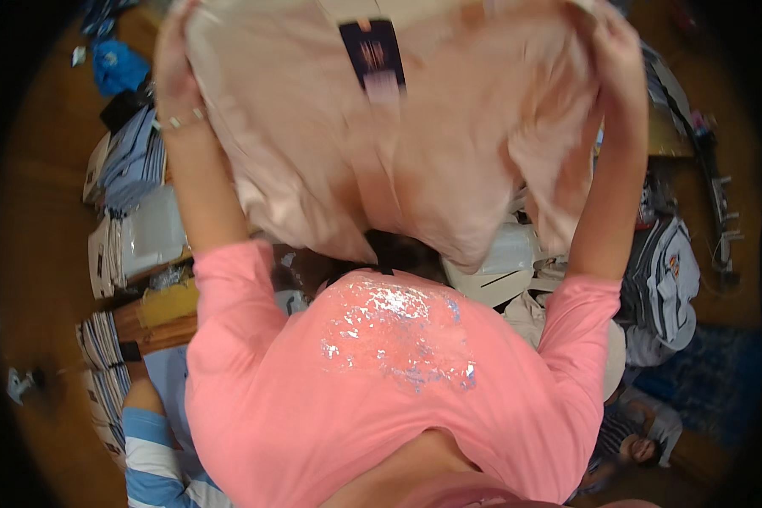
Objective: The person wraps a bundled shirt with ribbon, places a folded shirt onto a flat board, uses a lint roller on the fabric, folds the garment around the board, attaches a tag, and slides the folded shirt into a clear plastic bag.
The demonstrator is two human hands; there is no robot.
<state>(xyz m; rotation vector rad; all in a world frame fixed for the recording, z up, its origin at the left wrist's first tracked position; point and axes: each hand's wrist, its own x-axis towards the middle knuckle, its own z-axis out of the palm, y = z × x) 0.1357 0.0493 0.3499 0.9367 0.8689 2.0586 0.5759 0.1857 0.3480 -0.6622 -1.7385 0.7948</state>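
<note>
Left hand (173, 51): fingers closed on the upper left edge of the pale pink garment (415, 144), pinching fabric. Beaded bracelet (178, 120) on that wrist, just below the grip.

Right hand (618, 51): fingers curled over the garment's upper right edge, gripping cloth; fingertips partly hidden by fabric, so exact pinch can't be read.

Garment is held up and spread between both hands, raised out in front of the person's chest, hanging loose. Dark hang tag (372, 52) sits at the garment's top centre, with a lighter tag below it, blurred.

Below the garment: person's own pink long-sleeved top (381, 398), with a shiny sequin patch on the chest.

Left of the garment: stacks of striped folded clothes (131, 161) and clear plastic packets (148, 233) on the wooden floor (34, 220). Blue cloth (117, 66) further up on that side.

Right of the garment, lower: a grey-white top with a print (673, 271). White plastic-wrapped items (504, 262) just under the garment's hem.

Below-left of the garment, bottom edge: blue and white striped cloth (148, 461).
</note>
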